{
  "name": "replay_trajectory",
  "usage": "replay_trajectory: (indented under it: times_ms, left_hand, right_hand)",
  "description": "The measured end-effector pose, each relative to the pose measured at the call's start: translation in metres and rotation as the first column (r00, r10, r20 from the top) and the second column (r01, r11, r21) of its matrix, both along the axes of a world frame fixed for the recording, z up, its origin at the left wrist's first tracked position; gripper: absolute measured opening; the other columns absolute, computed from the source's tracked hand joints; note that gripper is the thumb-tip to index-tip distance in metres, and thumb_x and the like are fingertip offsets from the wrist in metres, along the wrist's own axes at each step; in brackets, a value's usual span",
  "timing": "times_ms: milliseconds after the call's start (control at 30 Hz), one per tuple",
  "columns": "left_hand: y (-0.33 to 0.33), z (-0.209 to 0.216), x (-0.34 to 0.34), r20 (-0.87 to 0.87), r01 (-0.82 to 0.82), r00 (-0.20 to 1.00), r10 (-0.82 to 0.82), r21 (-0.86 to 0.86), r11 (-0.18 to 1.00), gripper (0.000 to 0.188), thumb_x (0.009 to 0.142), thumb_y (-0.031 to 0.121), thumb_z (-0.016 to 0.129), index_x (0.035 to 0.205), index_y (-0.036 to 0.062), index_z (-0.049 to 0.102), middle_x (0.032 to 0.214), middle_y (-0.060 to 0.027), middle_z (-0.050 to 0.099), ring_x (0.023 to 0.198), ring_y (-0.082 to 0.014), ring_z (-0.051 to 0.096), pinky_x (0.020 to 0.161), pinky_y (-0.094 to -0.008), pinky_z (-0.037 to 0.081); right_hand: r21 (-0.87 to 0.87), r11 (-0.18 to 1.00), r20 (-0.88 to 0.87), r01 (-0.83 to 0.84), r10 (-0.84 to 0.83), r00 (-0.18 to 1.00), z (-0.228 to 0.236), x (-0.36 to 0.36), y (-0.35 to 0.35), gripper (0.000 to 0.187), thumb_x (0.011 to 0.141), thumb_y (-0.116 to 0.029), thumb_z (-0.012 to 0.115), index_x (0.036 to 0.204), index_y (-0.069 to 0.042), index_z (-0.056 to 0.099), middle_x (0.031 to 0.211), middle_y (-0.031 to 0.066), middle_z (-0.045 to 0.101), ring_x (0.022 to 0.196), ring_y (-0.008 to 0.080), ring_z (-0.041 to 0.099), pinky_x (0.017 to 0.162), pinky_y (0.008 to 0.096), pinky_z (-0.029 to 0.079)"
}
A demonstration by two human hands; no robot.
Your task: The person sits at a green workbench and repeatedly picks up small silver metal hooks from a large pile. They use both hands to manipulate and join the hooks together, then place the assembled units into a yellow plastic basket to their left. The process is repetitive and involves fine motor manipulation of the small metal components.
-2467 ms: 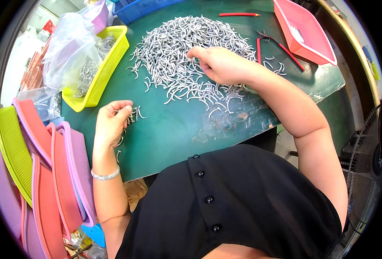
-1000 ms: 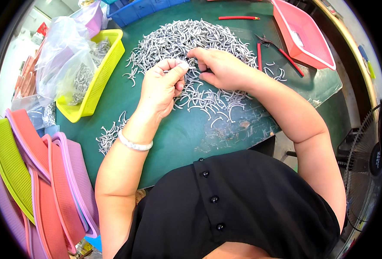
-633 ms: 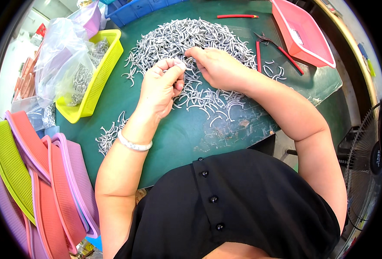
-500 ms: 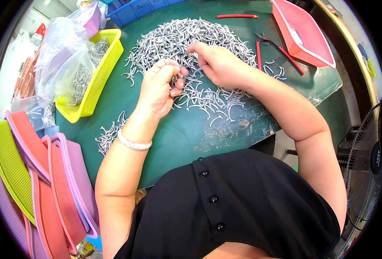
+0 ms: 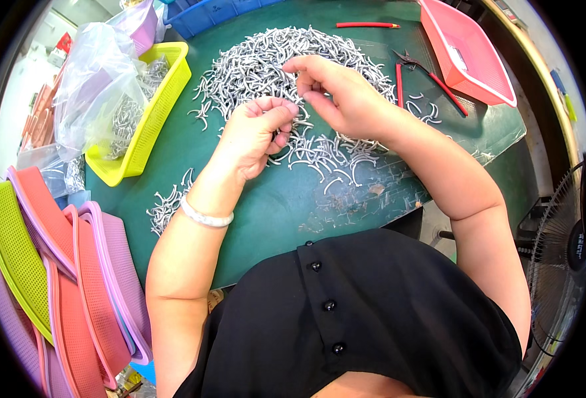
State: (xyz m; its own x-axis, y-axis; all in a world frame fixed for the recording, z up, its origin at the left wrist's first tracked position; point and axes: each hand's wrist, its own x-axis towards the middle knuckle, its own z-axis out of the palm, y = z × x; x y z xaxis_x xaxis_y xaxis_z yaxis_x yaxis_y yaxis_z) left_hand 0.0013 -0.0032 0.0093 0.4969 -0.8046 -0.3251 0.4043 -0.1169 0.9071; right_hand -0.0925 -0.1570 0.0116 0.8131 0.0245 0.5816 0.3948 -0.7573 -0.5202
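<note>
Across the green tabletop point(image 5: 273, 205), a broad mound of silvery-grey, curved, metallic-looking pieces point(image 5: 253, 66) lay just beyond your left fingers and beneath your right ones, its bits pointing every way, with no shared long axis. Your bare right hand point(image 5: 349, 103) was nearer its middle; your bare left hand point(image 5: 253, 136) stood at its near side. A small grey cluster of like pieces point(image 5: 166, 211) lay well to the left. Your right thumb and forefinger were parted; your left ones met at the tips. I couldn't tell what either held.
</note>
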Motion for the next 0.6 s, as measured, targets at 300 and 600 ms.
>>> replay_trajectory:
  times_ms: [300, 600]
  left_hand:
    - [0.0018, 0.0000, 0.0031, -0.111, 0.001, 0.994, -0.009, -0.073, 0.997, 0.008, 0.085, 0.012, 0.056, 0.084, 0.0038, 0.058, 0.064, 0.0003, 0.051, 0.049, -0.0053, 0.045, 0.036, -0.0135, 0.028]
    - [0.0024, -0.0020, 0.0052, -0.159, 0.042, 0.985, -0.061, -0.119, 0.992, 0.010, 0.086, 0.014, 0.054, 0.084, 0.0045, 0.056, 0.066, 0.0001, 0.051, 0.050, -0.0054, 0.045, 0.037, -0.0136, 0.028]
  right_hand:
    - [-0.155, 0.985, -0.292, -0.074, 0.026, 0.956, -0.0084, 0.0014, -0.0052, 0.040, 0.068, 0.002, 0.056, 0.106, -0.005, 0.048, 0.082, 0.0081, 0.056, 0.085, 0.0261, 0.053, 0.075, 0.0358, 0.043]
    - [-0.295, 0.952, -0.270, -0.088, 0.005, 0.963, -0.0112, 0.0040, -0.0074, 0.025, 0.068, 0.001, 0.055, 0.091, -0.004, 0.047, 0.074, 0.0069, 0.054, 0.077, 0.0269, 0.052, 0.069, 0.0366, 0.043]
